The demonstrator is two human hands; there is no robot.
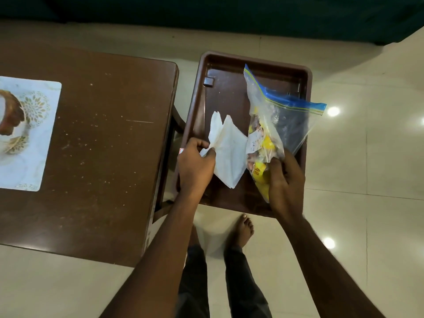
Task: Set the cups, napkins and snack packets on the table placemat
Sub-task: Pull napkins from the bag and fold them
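My left hand (195, 164) grips white napkins (226, 148) by their left edge above a brown tray (229, 63). My right hand (285, 182) pinches a clear zip bag of snack packets (275, 125), yellow and brown packets showing inside, its blue zip strip pointing up and right. Both hang over the tray. On the brown table (103, 145) at the left lies a white placemat (43, 143) with gold flower prints. A brown-rimmed cup (10, 113) stands on it, cut off by the frame's left edge.
The tray stands just right of the table's edge, on some low support I cannot make out. Glossy cream floor tiles (367, 168) surround both. My bare feet and dark trousers (241, 260) are below the tray. A dark green surface spans the top.
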